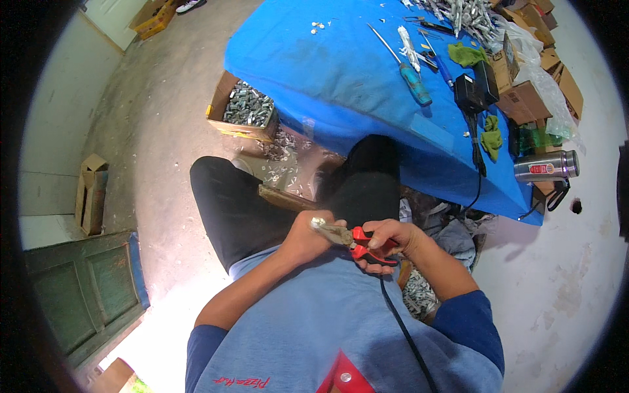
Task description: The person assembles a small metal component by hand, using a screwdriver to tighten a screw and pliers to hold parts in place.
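Both forearms come in from the lower edge and meet over the lap, elbows bent and spread wide; the right hand (pixel 393 237) is curled tight round the red handles of a pair of pliers (pixel 350 239), fingers wrapped over the grips, knuckles up; the metal nose of the pliers points left, straight at the left hand (pixel 308 234); that left hand is closed into a loose fist just at the jaws, and it seems to pinch something small there, though what it holds is too small to tell; the pliers sit right above the person's blue shirt, close to the chest, with the black-trousered knees beyond; a black cable (pixel 403 327) runs down across the shirt from under the hands; further off, the blue table (pixel 341 72) carries a teal-handled screwdriver (pixel 409 69), a black power adapter (pixel 473 92) and green rags; a cardboard box of small metal parts (pixel 246 108) stands on the floor beside the table, with more parts scattered near it; a steel flask (pixel 547 167) lies at the table's right corner
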The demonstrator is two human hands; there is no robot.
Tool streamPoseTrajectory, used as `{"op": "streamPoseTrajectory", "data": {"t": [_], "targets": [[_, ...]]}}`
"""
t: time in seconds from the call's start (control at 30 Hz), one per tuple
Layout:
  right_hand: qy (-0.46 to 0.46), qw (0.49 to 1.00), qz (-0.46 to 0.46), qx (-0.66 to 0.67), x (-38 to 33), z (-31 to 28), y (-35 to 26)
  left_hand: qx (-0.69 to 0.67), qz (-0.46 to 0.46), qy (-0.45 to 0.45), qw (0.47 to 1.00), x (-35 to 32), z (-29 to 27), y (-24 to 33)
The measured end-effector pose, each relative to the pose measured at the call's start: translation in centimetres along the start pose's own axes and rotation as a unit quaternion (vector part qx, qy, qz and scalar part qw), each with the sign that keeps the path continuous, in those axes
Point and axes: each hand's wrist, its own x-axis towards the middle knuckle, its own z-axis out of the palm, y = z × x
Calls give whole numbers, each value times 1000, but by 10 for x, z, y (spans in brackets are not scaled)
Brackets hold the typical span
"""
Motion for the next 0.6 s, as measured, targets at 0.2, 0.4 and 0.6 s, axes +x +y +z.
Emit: {"op": "streamPoseTrajectory", "data": {"t": [0.2,0.4,0.6], "targets": [[9,983,130,-129,-12,12,-36,-7,7,-137,990,-6,-21,1],[70,910,269,-307,-17,39,-82,56,59,-161,984,-10,-15,-5],[66,943,227,-236,-11,39,-66,32,28,69,997,-4,0,1]]}}
